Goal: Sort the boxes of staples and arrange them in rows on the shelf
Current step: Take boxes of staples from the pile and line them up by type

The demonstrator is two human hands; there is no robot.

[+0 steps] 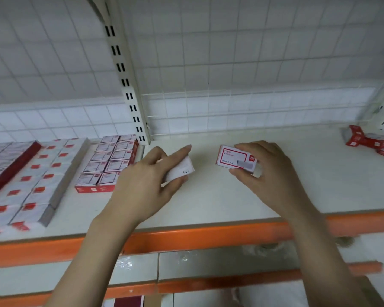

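White shelf [208, 196] fronts a tiled wall. Each hand pinches one staple box: left hand [146, 180] a pale box [182, 169], right hand [268, 171] a red-framed box [235, 159]. Best match each label to the finished rows [111, 162] at left, setting edges flush; loose boxes [370, 140] wait far right.

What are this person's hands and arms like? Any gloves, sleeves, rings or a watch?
Both are bare. The left hand and right hand wear no gloves, and no rings show on the fingers in view. The forearms are uncovered down to the bottom edge of the picture: no sleeve, watch or bracelet appears on either wrist. The nails look short and unpainted.
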